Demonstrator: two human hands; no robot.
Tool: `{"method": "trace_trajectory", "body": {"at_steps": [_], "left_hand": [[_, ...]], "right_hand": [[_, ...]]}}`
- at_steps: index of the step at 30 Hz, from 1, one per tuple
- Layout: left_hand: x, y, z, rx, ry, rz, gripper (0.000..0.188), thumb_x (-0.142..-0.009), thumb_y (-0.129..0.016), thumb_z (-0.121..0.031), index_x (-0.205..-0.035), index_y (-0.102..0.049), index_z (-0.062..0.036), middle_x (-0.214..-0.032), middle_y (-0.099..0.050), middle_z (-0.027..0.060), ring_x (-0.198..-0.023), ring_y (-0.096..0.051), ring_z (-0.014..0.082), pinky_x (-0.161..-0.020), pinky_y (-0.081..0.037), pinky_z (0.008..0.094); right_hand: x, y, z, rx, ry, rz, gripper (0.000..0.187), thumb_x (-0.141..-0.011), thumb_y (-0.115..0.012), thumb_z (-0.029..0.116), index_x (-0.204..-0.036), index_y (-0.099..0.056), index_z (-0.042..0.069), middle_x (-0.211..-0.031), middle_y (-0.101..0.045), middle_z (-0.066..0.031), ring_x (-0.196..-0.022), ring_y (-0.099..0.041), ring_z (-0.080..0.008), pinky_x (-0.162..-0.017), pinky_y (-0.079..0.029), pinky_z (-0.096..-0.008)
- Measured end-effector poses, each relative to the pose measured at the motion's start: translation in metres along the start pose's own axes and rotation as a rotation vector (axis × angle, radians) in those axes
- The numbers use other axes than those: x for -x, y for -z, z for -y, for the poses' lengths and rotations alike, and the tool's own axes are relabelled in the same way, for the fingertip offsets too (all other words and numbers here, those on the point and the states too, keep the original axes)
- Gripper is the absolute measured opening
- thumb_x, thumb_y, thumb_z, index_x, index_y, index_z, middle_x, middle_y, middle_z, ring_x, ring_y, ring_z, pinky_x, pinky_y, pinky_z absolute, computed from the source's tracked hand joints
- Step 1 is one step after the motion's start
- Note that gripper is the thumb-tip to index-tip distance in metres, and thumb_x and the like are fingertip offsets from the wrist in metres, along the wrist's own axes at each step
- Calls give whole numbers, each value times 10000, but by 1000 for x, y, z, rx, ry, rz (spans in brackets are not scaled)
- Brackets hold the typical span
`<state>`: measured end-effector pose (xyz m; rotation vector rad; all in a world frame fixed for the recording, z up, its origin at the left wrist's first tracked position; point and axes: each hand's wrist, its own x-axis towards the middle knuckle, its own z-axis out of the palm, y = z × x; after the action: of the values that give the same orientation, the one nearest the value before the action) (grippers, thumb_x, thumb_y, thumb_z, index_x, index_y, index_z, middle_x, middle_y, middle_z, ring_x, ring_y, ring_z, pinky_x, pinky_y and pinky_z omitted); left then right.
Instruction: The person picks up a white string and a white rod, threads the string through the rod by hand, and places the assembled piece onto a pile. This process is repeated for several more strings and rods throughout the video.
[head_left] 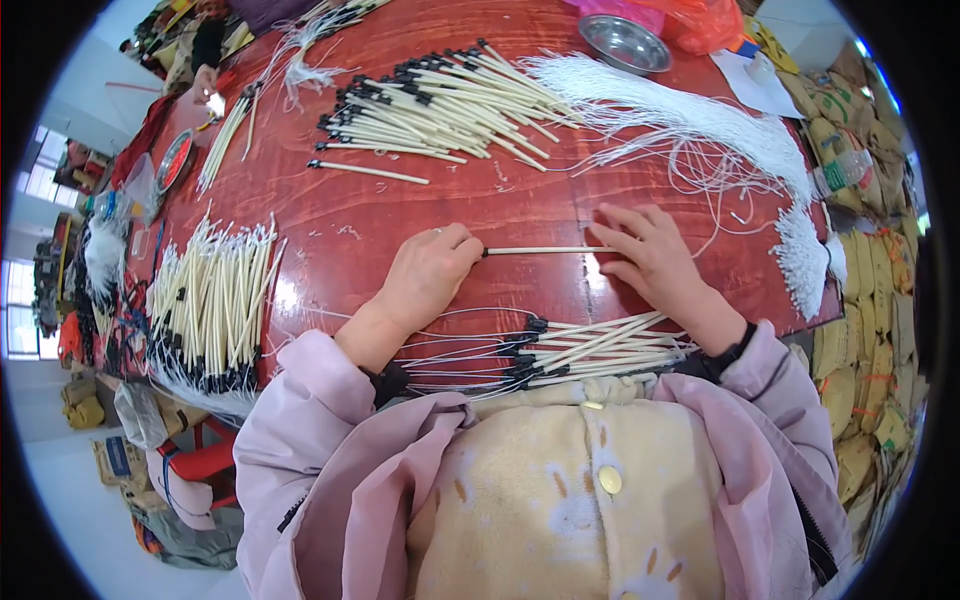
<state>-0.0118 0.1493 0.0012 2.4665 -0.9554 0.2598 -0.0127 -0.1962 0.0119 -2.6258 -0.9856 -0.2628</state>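
Note:
A slim cream stick [545,250] with a black tip lies crosswise in front of me, just above the red tabletop or on it. The curled fingers of my left hand [430,272] close on its black end. At the stick's other end, my right hand [655,258] has its fingers spread, with the fingertips by the stick's end; whether they touch it is unclear. Between my forearms, close to my body, several similar sticks [600,342] lie in a loose bunch. White cords [455,355] trail left from their black ends.
A large pile of black-ended sticks [440,105] covers the far middle. White cords [690,105] spread along the far right. A corded bundle of sticks [215,300] lies left. Metal bowls [625,45] stand on the red table [350,215]. Another person's hand [205,84] is far left.

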Motion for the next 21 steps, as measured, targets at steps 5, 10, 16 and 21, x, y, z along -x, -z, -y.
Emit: {"method": "trace_trajectory", "body": {"at_steps": [5,10,16,21], "left_hand": [[-3,-3,-16,25,-29,59,89,-872,-695,-64,-949,-652,-46,-916,-634,129,-820,-646,361,-711,-535,424],[4,13,-27,149,120,-55,72,-904,-661,-78,-971,-649,-56,-952,-646,139,-865,-657,355,-743,-537,434],[84,81,28,25,512,-383,71,-969,-615,-39,-1035,-616,-14,-982,-650,76,-932,-621,162,-795,-493,322],[209,130,55,-417,802,-180,94,-926,-620,-42,-998,-581,4,-1043,-599,185,-962,-593,344,-851,-479,419]], "right_hand": [[-22,-15,-4,85,144,-32,229,-798,-754,130,-1015,-700,83,-1069,-687,-50,-960,-580,-263,-879,-448,-416],[-25,-17,1,80,176,-89,124,-786,-752,102,-869,-661,109,-889,-638,-17,-895,-571,-242,-828,-435,-406],[12,34,2,-96,103,-74,119,-769,-751,71,-795,-638,98,-848,-616,-22,-881,-560,-247,-839,-427,-394],[46,61,10,-271,77,182,111,-761,-757,92,-790,-650,88,-881,-651,-5,-905,-562,-235,-857,-420,-395]]}}
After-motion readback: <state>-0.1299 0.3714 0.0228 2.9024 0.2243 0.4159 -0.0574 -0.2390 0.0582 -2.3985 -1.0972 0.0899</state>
